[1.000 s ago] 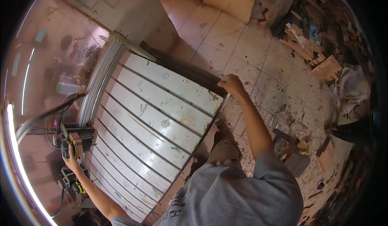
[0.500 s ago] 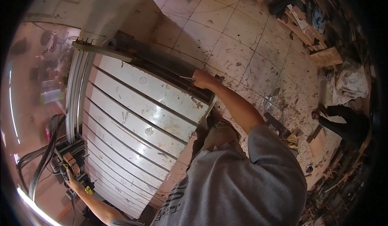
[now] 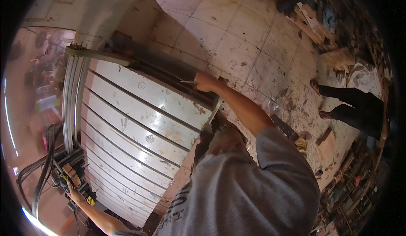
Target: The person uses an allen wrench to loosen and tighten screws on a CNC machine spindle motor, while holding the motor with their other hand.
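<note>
A slotted pale machine bed [image 3: 139, 109] with long dark grooves lies in front of me. Over its far right corner, my right hand [image 3: 206, 82] is closed round a thin metal rod [image 3: 187, 82] that points left. My left hand [image 3: 73, 193] reaches to the machine's tool-head assembly [image 3: 82, 181] at the lower left. Its fingers are closed about a small black-and-yellow thing [image 3: 64, 182], whose kind I cannot make out. Beside that stands a brownish block [image 3: 72, 173]. Part of the left fingers is hidden against the dark parts.
Metal rails [image 3: 72, 105] run up the bed's left side to a greenish end bar [image 3: 99, 55]. Black cables [image 3: 45, 164] hang at the left. Another person's dark-trousered legs [image 3: 355, 96] are on the debris-strewn tiled floor [image 3: 237, 46] at right, near wood scraps [image 3: 338, 58].
My view has shifted slightly, moving the bed left in the picture. The other person's feet have come nearer and further apart. Both my hands keep their holds.
</note>
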Motion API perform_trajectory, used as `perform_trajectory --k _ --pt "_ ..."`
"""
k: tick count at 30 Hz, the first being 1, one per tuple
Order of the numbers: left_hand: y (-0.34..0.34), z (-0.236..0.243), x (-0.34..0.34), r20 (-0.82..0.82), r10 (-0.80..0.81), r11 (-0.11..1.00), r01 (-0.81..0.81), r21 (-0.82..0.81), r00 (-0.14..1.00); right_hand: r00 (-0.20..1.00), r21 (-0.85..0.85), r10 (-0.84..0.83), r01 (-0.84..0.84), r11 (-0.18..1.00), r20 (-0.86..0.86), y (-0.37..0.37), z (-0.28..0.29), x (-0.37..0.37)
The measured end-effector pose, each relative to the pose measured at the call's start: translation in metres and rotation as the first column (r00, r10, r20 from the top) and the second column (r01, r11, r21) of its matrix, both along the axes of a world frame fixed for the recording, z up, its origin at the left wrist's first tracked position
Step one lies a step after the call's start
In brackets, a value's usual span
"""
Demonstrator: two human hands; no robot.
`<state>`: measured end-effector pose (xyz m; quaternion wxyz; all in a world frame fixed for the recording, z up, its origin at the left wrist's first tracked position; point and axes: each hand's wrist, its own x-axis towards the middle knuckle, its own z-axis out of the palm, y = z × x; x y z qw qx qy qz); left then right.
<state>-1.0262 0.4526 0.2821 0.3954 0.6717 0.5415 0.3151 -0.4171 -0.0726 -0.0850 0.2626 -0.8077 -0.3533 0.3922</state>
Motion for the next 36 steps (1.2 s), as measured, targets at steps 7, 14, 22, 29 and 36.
perform_trajectory --k 7,14,22,29,36 --pt "-0.027 0.006 0.035 0.044 -0.038 0.999 0.038 0.008 0.998 1.000 0.011 0.015 -0.015 1.000 0.011 -0.007 -0.005 -0.001" --pt "-0.028 0.001 0.027 0.057 0.021 0.998 -0.025 0.064 0.998 0.998 -0.067 -0.049 0.046 0.997 -0.039 -0.003 0.016 -0.001" --pt "0.018 -0.036 -0.033 0.373 -0.023 0.977 0.099 -0.187 0.927 0.966 0.037 -0.214 0.211 0.977 0.146 0.001 -0.001 -0.013" --pt "-0.071 -0.045 0.126 -0.161 0.135 0.926 -0.066 0.372 0.978 0.827 0.177 -0.539 0.513 0.840 0.159 -0.077 0.101 -0.025" --pt "-0.039 -0.056 0.125 -0.125 0.229 0.867 -0.144 0.478 0.965 0.538 0.297 -0.842 0.800 0.521 0.030 -0.206 0.063 -0.117"
